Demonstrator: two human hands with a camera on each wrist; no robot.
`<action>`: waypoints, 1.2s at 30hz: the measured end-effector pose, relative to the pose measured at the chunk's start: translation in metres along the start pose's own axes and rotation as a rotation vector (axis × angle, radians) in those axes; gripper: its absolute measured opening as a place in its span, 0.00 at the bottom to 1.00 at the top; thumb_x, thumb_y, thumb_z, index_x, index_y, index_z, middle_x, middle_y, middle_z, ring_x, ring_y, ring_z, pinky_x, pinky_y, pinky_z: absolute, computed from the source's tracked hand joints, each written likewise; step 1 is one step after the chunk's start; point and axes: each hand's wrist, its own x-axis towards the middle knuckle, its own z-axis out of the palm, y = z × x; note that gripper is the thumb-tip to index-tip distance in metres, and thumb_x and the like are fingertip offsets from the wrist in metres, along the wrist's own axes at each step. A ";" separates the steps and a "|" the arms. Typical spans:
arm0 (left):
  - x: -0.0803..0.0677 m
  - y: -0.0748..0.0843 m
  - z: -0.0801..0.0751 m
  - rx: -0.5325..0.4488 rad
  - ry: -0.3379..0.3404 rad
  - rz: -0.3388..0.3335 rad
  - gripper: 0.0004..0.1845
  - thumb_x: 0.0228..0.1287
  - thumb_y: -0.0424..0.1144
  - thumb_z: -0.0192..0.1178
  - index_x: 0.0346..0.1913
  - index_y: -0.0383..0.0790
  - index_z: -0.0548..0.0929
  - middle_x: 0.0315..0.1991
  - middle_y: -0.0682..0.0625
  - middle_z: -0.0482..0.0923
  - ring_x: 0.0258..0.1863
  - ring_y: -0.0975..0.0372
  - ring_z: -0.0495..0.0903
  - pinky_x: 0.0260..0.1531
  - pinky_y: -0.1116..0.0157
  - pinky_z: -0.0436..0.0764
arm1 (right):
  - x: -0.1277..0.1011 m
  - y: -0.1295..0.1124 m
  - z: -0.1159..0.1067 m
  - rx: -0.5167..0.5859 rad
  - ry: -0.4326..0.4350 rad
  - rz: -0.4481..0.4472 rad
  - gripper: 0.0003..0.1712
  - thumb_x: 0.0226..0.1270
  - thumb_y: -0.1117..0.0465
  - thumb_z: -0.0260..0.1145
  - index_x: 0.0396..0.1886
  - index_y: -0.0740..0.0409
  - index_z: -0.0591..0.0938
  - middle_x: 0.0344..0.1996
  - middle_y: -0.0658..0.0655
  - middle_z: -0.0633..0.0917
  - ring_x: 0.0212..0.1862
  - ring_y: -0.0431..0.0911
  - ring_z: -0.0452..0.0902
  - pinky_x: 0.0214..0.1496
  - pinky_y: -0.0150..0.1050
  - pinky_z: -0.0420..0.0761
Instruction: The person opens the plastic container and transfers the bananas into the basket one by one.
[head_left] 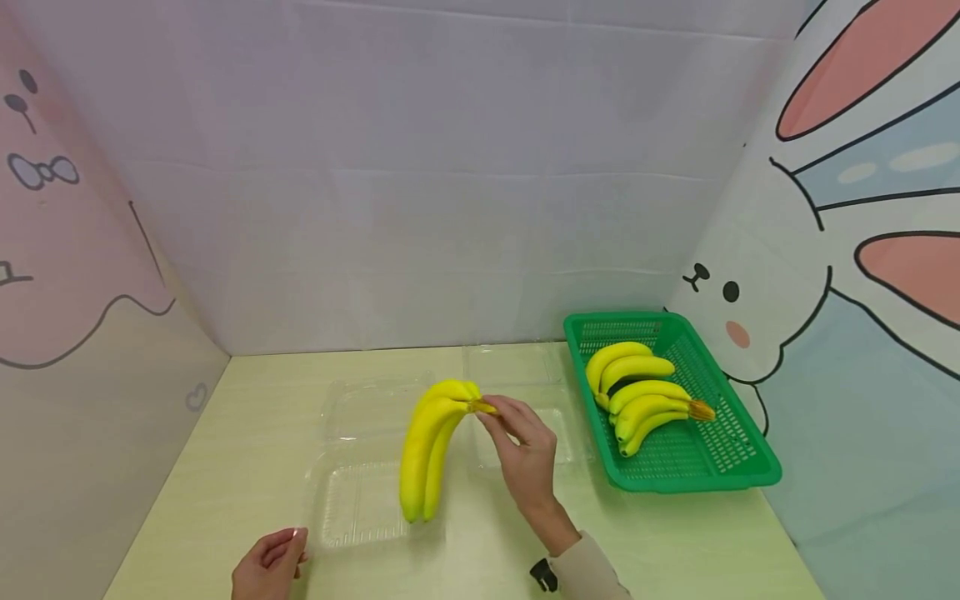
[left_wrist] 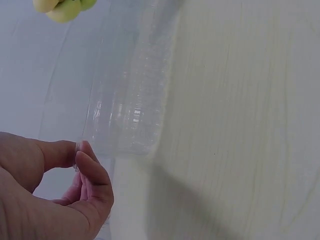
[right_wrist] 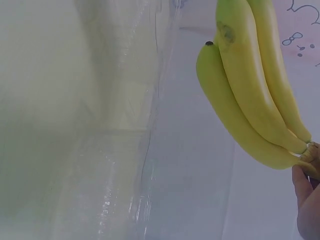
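Observation:
My right hand (head_left: pixel 525 454) pinches the brown stem of a bunch of bananas (head_left: pixel 426 450), which hangs from it above a clear plastic container (head_left: pixel 360 508). In the right wrist view the bunch (right_wrist: pixel 250 85) shows several yellow fruits joined at the stem, one with a dark tip. My left hand (head_left: pixel 272 562) is at the container's near left corner. The left wrist view has its thumb and forefinger pinching the rim of the clear container (left_wrist: pixel 120 110). Behind that tray its lid (head_left: pixel 375 408) lies folded back.
A second clear container (head_left: pixel 517 367) lies open at the back, right of the middle. To its right a green basket (head_left: pixel 731 482) holds more banana bunches (head_left: pixel 648 400). Cloth walls with cartoon prints (head_left: pixel 757 300) stand at the back and sides of the pale wooden table (head_left: pixel 247 433).

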 end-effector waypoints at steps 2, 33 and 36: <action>0.000 0.000 0.000 0.000 -0.001 0.001 0.15 0.68 0.32 0.65 0.47 0.21 0.78 0.23 0.50 0.84 0.19 0.63 0.81 0.18 0.68 0.79 | 0.001 -0.001 -0.002 -0.001 0.009 0.012 0.17 0.60 0.77 0.73 0.49 0.64 0.89 0.44 0.60 0.88 0.42 0.47 0.88 0.45 0.36 0.86; 0.005 -0.007 0.001 0.001 -0.020 0.007 0.15 0.68 0.33 0.65 0.47 0.22 0.78 0.24 0.50 0.84 0.20 0.64 0.81 0.19 0.68 0.79 | 0.007 -0.021 -0.050 -0.005 0.092 0.130 0.18 0.60 0.83 0.68 0.50 0.74 0.85 0.47 0.68 0.86 0.48 0.40 0.85 0.51 0.35 0.84; 0.006 -0.009 0.000 -0.006 -0.019 0.015 0.14 0.67 0.33 0.65 0.46 0.22 0.79 0.24 0.50 0.84 0.20 0.64 0.81 0.19 0.68 0.79 | 0.009 -0.026 -0.054 0.006 0.113 0.084 0.19 0.57 0.87 0.67 0.49 0.76 0.85 0.45 0.71 0.85 0.47 0.41 0.85 0.51 0.35 0.84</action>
